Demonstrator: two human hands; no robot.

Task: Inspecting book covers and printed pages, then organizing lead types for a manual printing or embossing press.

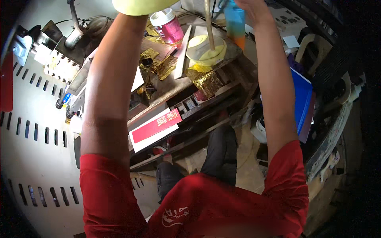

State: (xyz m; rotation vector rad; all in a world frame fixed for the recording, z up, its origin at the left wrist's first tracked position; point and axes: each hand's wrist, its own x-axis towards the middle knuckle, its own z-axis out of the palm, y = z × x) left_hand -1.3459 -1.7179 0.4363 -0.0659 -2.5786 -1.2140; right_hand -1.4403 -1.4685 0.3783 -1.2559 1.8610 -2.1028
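My left arm stretches up to the top of the view, where a rounded pale yellow piece [143,6], perhaps a lampshade, covers the wrist and hides the hand. My right hand [251,5] is raised at the top edge, with the fingers cut off by the frame. Next to it stands a blue bottle with an orange lower part [235,24]. On the bench below lies a red card strip with gold print [156,126], resting on a white sheet [136,147]. Neither hand touches the card.
Crumpled gold foil [208,82] lies on the wooden bench beside a clear bowl [219,58] with a pole behind it. A pink jar [170,31] and a pale flat stick [183,53] are nearby. At right are blue folders [302,99]; at left, a slotted white panel [35,158].
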